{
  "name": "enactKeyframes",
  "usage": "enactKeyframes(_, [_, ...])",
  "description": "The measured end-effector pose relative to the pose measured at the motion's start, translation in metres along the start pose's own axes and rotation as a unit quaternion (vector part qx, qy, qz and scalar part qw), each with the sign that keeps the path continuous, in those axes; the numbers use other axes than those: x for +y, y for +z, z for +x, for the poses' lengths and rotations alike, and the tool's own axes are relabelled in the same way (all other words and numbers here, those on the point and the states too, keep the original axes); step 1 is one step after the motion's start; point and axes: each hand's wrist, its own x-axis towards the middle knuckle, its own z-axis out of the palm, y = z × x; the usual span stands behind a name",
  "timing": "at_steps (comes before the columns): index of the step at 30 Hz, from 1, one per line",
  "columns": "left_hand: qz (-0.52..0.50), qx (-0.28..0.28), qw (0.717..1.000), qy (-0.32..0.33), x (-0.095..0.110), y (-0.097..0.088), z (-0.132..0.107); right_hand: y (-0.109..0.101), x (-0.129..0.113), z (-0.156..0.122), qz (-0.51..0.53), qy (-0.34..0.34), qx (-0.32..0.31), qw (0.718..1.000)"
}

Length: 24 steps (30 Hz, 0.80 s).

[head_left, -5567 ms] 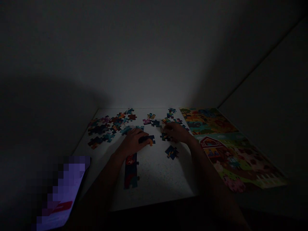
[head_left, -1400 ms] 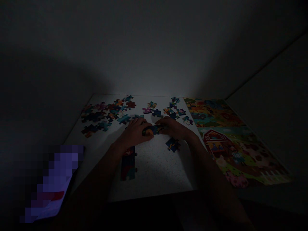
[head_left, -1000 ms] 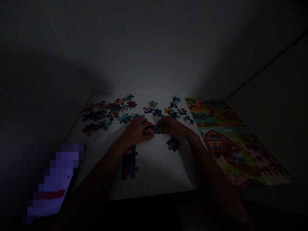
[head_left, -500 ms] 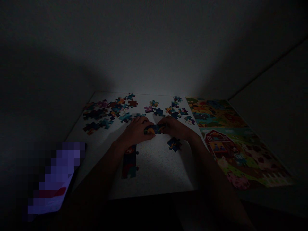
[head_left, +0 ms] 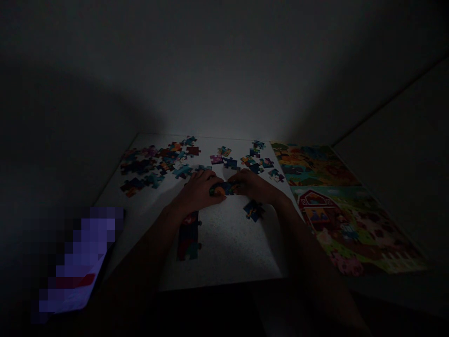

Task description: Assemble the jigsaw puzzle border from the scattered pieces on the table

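Dark blue and orange jigsaw puzzle pieces [head_left: 224, 188] lie between my two hands at the middle of the white tabletop [head_left: 231, 252]. My left hand [head_left: 201, 188] is closed on the left end of them, thumb along the near edge. From the other side my right hand [head_left: 250, 185] pinches the right end. The two ends meet or nearly meet; the fingers partly cover the join. Below my left wrist runs a joined strip of puzzle pieces [head_left: 188, 238], its upper part hidden by the hand. A loose blue piece [head_left: 252, 210] lies just below my right hand.
Many loose puzzle pieces [head_left: 154, 161] are heaped at the back left, and several more [head_left: 257, 161] lie at the back right. A farm picture [head_left: 351, 229] and an animal picture [head_left: 312, 164] cover the right side. A lit, blurred-out screen [head_left: 84, 257] stands at lower left.
The piece in my right hand has come slightly closer to the piece in my left hand. My hands otherwise stay nearly in place.
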Motion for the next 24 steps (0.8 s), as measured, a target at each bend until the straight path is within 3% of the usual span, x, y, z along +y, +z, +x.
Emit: enactKeyframes(24, [0.002, -0.002, 1.0, -0.008, 0.0015, -0.0007, 0.0, -0.0037, -0.0086, -0.0027, 0.011, 0.028, 0.0, 1.0])
